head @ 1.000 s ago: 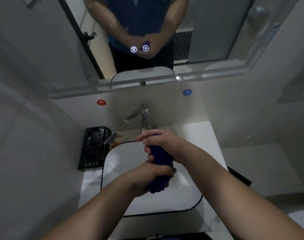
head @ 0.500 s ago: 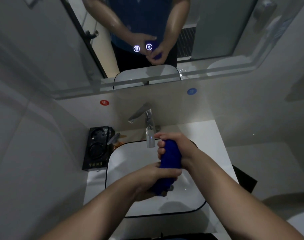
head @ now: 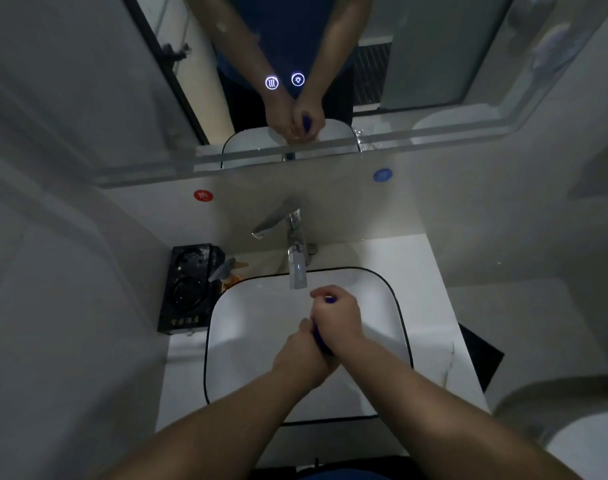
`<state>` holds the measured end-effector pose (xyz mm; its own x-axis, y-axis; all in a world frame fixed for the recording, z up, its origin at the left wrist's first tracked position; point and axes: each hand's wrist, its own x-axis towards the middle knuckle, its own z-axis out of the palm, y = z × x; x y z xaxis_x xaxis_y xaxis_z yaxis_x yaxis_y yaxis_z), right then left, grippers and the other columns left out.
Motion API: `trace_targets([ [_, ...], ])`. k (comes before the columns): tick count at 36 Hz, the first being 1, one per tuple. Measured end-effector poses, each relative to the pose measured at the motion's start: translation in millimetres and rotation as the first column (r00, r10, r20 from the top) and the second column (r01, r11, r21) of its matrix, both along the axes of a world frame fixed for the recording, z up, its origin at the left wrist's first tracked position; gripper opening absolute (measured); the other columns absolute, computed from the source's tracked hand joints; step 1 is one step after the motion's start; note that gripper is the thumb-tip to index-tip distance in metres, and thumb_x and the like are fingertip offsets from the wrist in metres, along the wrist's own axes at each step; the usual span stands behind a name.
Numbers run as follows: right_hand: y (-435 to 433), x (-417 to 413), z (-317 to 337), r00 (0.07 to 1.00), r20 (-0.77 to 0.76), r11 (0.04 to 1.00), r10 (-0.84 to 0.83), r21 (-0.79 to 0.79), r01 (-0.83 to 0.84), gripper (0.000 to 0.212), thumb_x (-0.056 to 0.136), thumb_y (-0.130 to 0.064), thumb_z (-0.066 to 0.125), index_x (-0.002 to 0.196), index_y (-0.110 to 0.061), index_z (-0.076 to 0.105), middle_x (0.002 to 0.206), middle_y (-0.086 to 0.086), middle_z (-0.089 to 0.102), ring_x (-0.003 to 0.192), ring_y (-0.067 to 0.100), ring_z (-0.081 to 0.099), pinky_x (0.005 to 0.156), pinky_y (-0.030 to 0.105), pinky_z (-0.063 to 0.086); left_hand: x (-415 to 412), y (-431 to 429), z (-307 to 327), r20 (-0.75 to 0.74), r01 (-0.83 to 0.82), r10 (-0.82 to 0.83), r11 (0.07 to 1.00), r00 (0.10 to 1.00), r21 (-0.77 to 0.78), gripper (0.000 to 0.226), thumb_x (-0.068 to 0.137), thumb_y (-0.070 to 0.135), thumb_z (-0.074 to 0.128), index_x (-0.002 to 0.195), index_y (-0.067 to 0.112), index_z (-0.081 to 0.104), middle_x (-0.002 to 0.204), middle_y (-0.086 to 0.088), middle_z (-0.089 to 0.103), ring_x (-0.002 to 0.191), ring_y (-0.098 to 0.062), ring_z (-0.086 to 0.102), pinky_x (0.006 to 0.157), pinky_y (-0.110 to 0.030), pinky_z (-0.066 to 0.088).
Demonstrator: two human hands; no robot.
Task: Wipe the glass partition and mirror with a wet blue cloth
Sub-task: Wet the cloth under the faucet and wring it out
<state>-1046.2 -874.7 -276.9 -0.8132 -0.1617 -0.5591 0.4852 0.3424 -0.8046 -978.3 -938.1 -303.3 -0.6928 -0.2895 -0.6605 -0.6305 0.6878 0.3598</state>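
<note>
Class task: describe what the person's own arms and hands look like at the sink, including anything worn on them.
Both forearms are bare to the frame's bottom edge: no sleeves, gloves, watch or rings show on the left hand or the right hand. In the mirror, the reflected arms look bare too, below a dark blue top.

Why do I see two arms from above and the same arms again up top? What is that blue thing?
The camera sits on a person's head, looking down. The left hand and right hand squeeze a rolled blue cloth between them, over the white square sink with a black rim. A shiny metal tap stands behind it. Up top is a wall mirror, so you see the arms reflected. A black tray sits on the counter, left of the sink.
</note>
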Motion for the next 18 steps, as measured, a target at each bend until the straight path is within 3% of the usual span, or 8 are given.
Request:
trace_targets([
  [2,0,-1,-11,0.960,0.203,0.979,-0.194,-0.025,0.203,0.024,0.085,-0.011,0.059,0.078,-0.022,0.079,0.072,0.009,0.074,0.068,0.031,0.069,0.068,0.043,0.062,1,3,0,0.009,-0.060,0.060,0.998,0.998,-0.020,0.035,0.090,0.048,0.064,0.113,0.029,0.047,0.099,0.004,0.064,0.083,-0.019,0.069,0.068,-0.036,0.057],
  [4,1,-2,-25,0.845,0.413,0.922,-0.340,-0.029,0.385,0.022,0.083,-0.008,0.060,0.068,-0.012,0.076,0.065,0.017,0.068,0.065,0.034,0.063,0.062,0.043,0.058,6,7,1,0.030,-0.090,0.091,0.996,0.995,-0.008,0.037,0.088,0.046,0.067,0.116,0.029,0.049,0.105,0.004,0.066,0.086,-0.018,0.066,0.080,-0.038,0.059],
  [7,5,-6,-31,0.752,0.518,0.880,-0.409,0.004,0.475,0.013,0.090,-0.006,0.061,0.083,-0.002,0.071,0.072,0.021,0.069,0.067,0.034,0.061,0.063,0.040,0.057,10,11,-5,-0.003,-0.059,0.059,0.997,0.998,-0.059,0.037,0.091,0.043,0.065,0.122,0.028,0.050,0.107,0.005,0.067,0.091,-0.019,0.066,0.081,-0.035,0.053],
  [11,9,-15,-15,0.738,0.530,0.866,-0.418,-0.013,0.500,0.012,0.096,-0.007,0.060,0.089,-0.002,0.068,0.079,0.019,0.069,0.071,0.032,0.060,0.056,0.032,0.054,6,10,0,-0.103,0.069,-0.089,0.980,0.991,-0.185,0.040,0.095,0.044,0.060,0.127,0.028,0.043,0.102,0.004,0.072,0.092,-0.021,0.074,0.075,-0.035,0.058],
  [13,10,-24,-5,0.762,0.517,0.877,-0.390,-0.042,0.478,0.012,0.095,-0.007,0.060,0.090,-0.001,0.069,0.078,0.018,0.070,0.073,0.032,0.061,0.061,0.035,0.056,4,8,9,-0.142,0.054,-0.078,0.985,0.987,-0.161,0.046,0.092,0.045,0.066,0.126,0.030,0.040,0.098,0.006,0.072,0.087,-0.019,0.074,0.077,-0.039,0.064],
  [16,14,-34,16,0.818,0.535,0.948,-0.213,-0.089,0.306,0.018,0.094,-0.012,0.062,0.105,-0.001,0.070,0.092,0.016,0.076,0.075,0.032,0.067,0.071,0.040,0.062,4,5,33,-0.147,-0.054,0.063,0.996,0.987,0.065,0.064,0.082,0.034,0.079,0.129,0.035,0.034,0.106,0.005,0.069,0.089,-0.016,0.074,0.077,-0.040,0.067],
  [18,20,-36,30,0.848,0.526,0.965,-0.060,-0.187,0.184,0.029,0.097,-0.025,0.068,0.116,-0.004,0.069,0.101,0.015,0.077,0.079,0.030,0.071,0.076,0.041,0.065,5,1,52,-0.123,-0.174,0.214,0.946,0.969,0.274,0.067,0.078,0.023,0.083,0.126,0.032,0.036,0.109,-0.001,0.068,0.084,-0.018,0.076,0.069,-0.036,0.068],
])
